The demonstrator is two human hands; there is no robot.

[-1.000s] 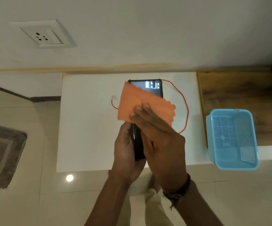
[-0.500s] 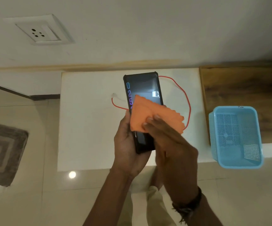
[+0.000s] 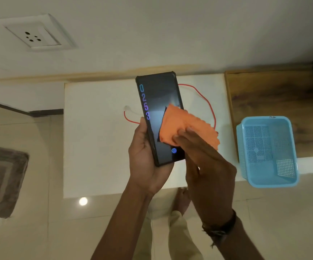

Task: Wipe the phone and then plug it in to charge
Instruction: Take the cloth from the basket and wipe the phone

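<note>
the phone (image 3: 157, 102) is held up above the desk (image 3: 99, 147), screen lit and facing up, its lower half cradled in the left hand (image 3: 144, 156), whose thumb and fingers curl round its edges. the right hand (image 3: 208, 166) lies with fingers straight, pressing the orange cloth (image 3: 185, 126) flat against the right side of the glass. the phone looks light, rigid and slick on the screen; its dark bumper case probably gives better purchase, so gripping the long sides, as now, seems safest, since a drop could crack it. the cloth is soft and limp and needs flat finger pressure. the red cable (image 3: 206, 98) loops on the desk behind the phone, its pale plug end (image 3: 128, 108) just left of it. a blue basket (image 3: 270, 182) stands at the right, well apart from the hands; the wall socket (image 3: 37, 34) sits up left. nothing appears to block the cable
</note>
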